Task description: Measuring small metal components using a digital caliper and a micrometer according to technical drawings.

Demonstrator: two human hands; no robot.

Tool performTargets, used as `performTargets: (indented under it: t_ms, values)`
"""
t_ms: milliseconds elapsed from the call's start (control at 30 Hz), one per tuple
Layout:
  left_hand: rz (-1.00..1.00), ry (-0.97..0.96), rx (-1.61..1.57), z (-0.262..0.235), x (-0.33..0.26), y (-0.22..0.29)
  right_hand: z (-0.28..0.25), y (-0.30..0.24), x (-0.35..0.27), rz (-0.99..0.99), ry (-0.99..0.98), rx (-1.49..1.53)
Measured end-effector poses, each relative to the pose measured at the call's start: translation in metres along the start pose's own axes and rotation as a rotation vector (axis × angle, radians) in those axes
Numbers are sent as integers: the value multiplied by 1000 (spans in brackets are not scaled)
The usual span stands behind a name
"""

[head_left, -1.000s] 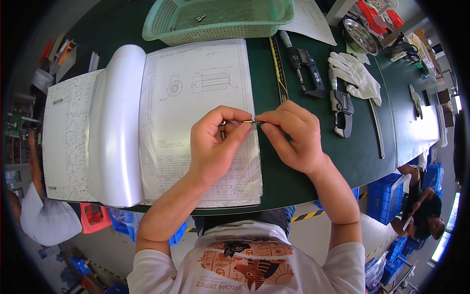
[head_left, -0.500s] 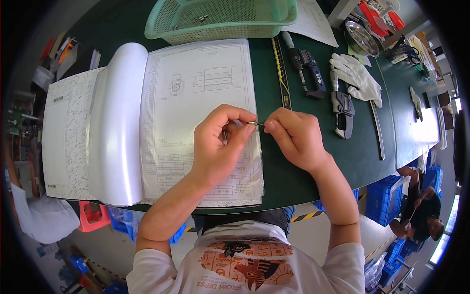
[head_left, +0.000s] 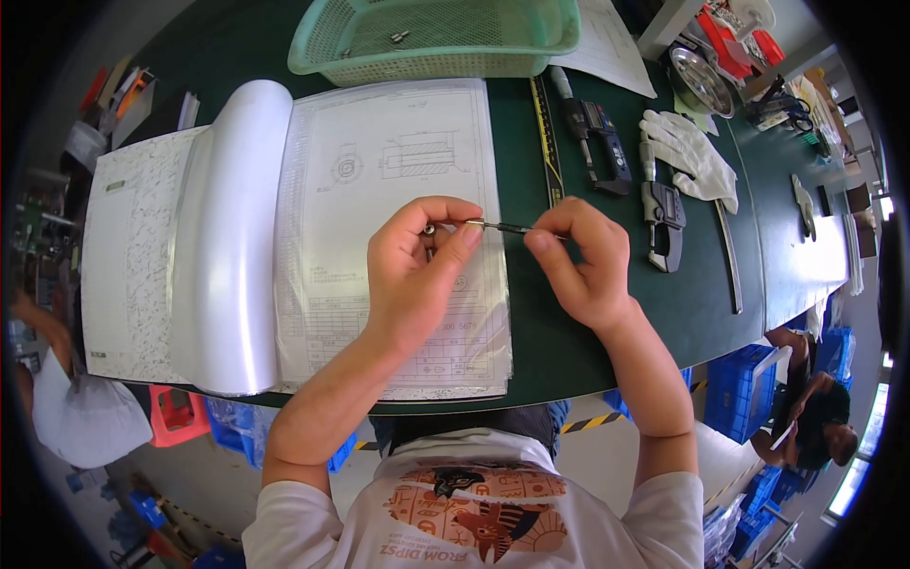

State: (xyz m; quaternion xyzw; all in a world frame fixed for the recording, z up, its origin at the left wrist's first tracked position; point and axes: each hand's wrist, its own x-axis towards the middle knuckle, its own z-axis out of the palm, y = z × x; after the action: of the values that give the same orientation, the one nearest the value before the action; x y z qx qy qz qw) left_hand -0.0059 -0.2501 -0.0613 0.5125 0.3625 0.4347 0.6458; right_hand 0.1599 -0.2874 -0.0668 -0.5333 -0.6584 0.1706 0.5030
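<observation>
Two hands pinch a thin metal pin over an open drawing binder.

The left hand (head_left: 417,275) grips a small metal part (head_left: 429,229) at the pin's (head_left: 498,226) tip; the right hand (head_left: 583,266) pinches its other end, with the binder (head_left: 313,190) just below both.

— From where is the scene viewed?
— One view is given, from a head-worn fisheye camera looking steeply down on the green table (head_left: 531,313), close above the left hand (head_left: 417,275) and right hand (head_left: 583,266).
— How is it framed?
— Forearms enter from below; straight edges are bent toward the rim.
</observation>
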Motion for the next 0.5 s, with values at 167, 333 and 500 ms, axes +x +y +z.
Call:
performTargets:
  t_ms: [167,333,500]
  values:
    - [-35,1,-8,-1,0,-2,1,-3,2,-44,17,72]
    - [-29,-13,-24,0,-1,0,-7,10,-3,-102,-96,-20]
    - [-34,-18,-46,-2,-1,-1,0,-3,5,-61,18,88]
